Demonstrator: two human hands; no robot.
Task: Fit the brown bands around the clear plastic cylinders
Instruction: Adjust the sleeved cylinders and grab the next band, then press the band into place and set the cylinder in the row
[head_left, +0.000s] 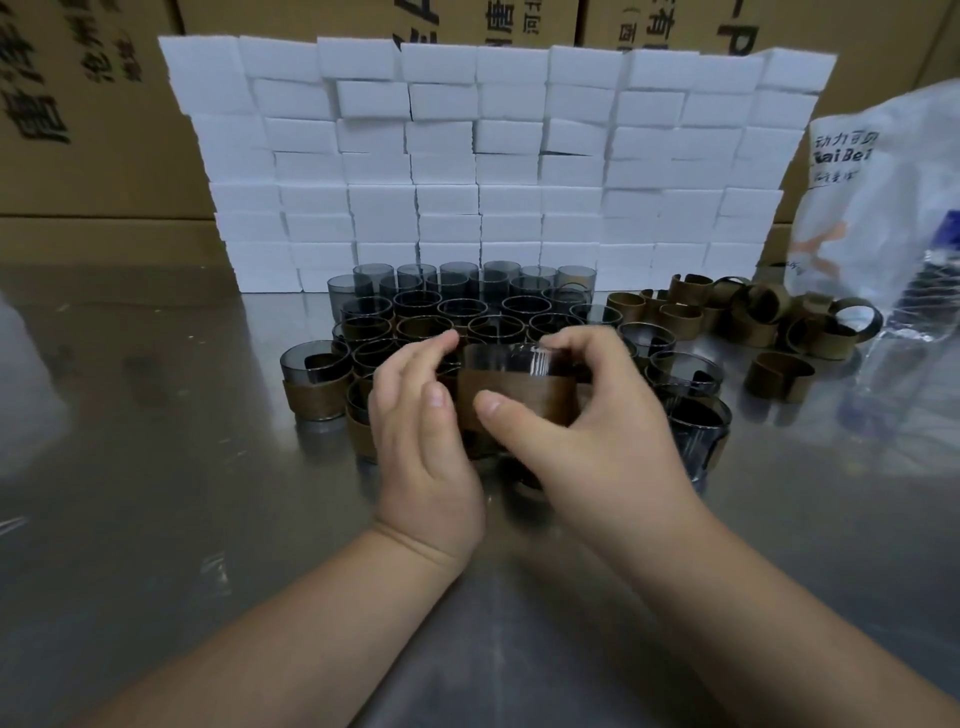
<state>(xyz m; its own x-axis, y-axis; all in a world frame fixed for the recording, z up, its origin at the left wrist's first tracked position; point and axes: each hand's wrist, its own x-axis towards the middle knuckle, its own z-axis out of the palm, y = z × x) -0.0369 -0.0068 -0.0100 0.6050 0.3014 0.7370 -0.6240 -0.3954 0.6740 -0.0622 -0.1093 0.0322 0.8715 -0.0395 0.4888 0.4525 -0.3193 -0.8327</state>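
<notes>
Between my two hands I hold one clear plastic cylinder (506, 358) with a brown band (524, 397) wrapped round its lower part. My left hand (423, 431) grips its left side, fingers curled over the rim. My right hand (587, 415) grips the right side, thumb pressed on the band's front. Behind the hands stand several smoky clear cylinders (467, 296) in rows, the near ones wearing brown bands, such as the banded cylinder (314, 382) at the left. A pile of loose brown bands (743, 317) lies to the right.
A wall of stacked white foam blocks (493, 156) stands behind the cylinders, with cardboard boxes (88, 104) behind it. A plastic bag (893, 208) and a clear water bottle (914, 332) sit at the far right. The steel tabletop (156, 493) reflects light.
</notes>
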